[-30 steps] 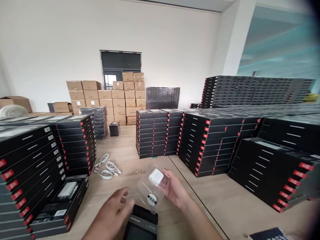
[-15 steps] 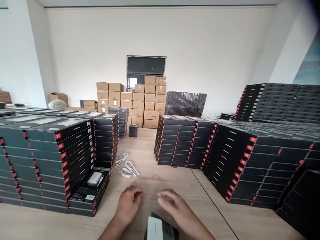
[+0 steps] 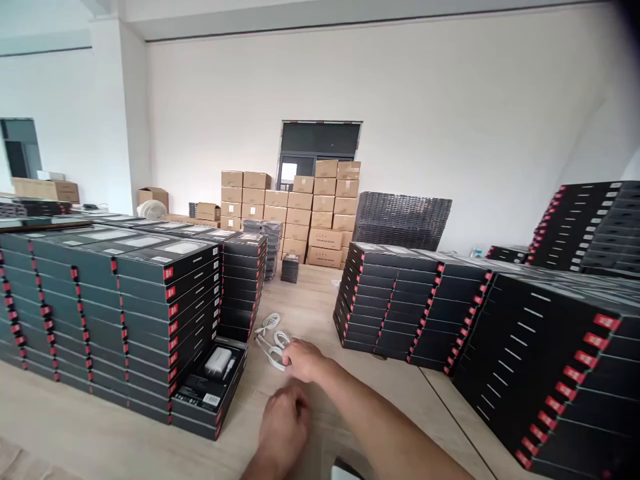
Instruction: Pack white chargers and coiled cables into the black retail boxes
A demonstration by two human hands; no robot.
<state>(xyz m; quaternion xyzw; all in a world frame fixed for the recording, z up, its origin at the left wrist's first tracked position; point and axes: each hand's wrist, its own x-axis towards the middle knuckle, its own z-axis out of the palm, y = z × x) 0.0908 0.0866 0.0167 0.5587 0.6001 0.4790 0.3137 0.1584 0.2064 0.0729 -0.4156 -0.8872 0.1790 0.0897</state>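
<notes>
My right hand (image 3: 303, 360) reaches across to the white cables (image 3: 273, 357) coiled on the table, its fingers closed on the nearest one. Just below it, my left hand (image 3: 284, 423) hovers over the wood with fingers curled in and nothing visible in them. At the bottom edge, partly under my right forearm, a white item with a dark edge (image 3: 345, 472) is mostly cut off by the frame. Left of my hands, an open black box (image 3: 213, 393) holds a white charger-like block (image 3: 219, 362) and a small white plug piece.
Stacks of black boxes with red tabs stand at left (image 3: 145, 320) and right (image 3: 540, 373). Between them runs the wooden table (image 3: 305, 293), with a small dark stack (image 3: 290, 268) farther back. Brown cartons (image 3: 325, 220) rise by the wall.
My right hand has moved left and forward onto the cables. My left hand has stayed low, curled. The view has turned left, and the white item has slid down out of frame.
</notes>
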